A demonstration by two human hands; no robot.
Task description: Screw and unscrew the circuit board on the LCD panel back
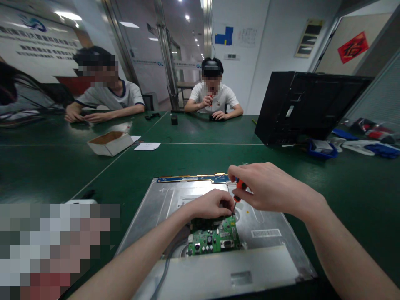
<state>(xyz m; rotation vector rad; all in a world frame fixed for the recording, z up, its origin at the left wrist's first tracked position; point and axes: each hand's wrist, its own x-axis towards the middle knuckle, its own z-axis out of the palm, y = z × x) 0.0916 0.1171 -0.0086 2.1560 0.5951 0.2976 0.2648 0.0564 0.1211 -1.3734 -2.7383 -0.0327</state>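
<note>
Barcode (266,233), apparently, near circuit board (215,238)

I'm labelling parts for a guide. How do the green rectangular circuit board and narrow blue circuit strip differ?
The green rectangular circuit board is broad, while the narrow blue circuit strip is long and thin. The green board carries raised connectors; the blue strip looks flatter. The green board sits inward on the silvery metal panel, whereas the blue strip lies along its far edge. Both are on the same panel.
</note>
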